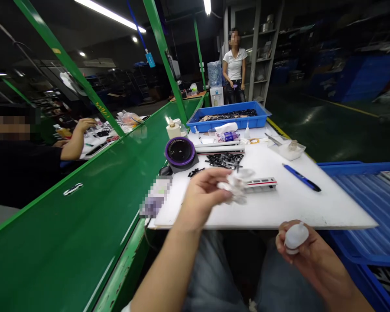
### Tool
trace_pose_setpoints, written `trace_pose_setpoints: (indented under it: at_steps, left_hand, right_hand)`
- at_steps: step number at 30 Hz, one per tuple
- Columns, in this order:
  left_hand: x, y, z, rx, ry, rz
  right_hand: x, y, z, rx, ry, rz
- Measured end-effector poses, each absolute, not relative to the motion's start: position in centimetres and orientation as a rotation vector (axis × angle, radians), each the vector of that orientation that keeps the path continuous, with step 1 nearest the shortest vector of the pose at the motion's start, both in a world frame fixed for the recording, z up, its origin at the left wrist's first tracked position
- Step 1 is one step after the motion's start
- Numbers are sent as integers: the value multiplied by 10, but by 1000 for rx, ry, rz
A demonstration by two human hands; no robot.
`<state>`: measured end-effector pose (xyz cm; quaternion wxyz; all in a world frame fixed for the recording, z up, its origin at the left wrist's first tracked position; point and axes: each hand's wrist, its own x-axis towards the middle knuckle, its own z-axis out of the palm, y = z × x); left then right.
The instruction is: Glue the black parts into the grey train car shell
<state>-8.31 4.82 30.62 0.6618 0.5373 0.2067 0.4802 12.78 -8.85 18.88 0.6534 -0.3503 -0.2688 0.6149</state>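
My left hand [206, 190] is closed on a crumpled white tissue [237, 186], slightly blurred, above the white tabletop [247, 212]. Just beyond the tissue lies a white model train car body [261, 184] with a red stripe and dark windows, partly hidden by it. Below the table's front edge, my right hand [312, 255] curls around a small white rounded bottle [296, 237] with a short tip. Small black parts [225, 160] lie in a pile behind the tissue, in front of more long white train shells [219, 148].
A round black-and-purple device [181, 151] stands at the left. A blue pen-like tool [301, 177] and a shallow white tray [287, 149] lie right. A blue bin [229, 117] sits at the back. A green partition [84, 212] separates a seated co-worker; another person [235, 65] stands behind.
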Motion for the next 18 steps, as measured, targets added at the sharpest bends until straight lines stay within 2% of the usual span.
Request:
trace_pose_setpoints:
  at_steps: [4, 6, 11, 18]
  left_hand:
    - [-110, 79, 347, 1433, 661, 1415]
    - [-115, 97, 363, 1555, 705, 1445]
    - [-82, 141, 384, 1862, 836, 1174]
    - [18, 203, 381, 2161, 881, 860]
  right_hand:
    - [178, -79, 200, -848, -627, 1198]
    - [198, -66, 203, -902, -642, 1120]
    - [216, -21, 200, -1009, -743, 971]
    - [215, -5, 186, -1092, -943, 895]
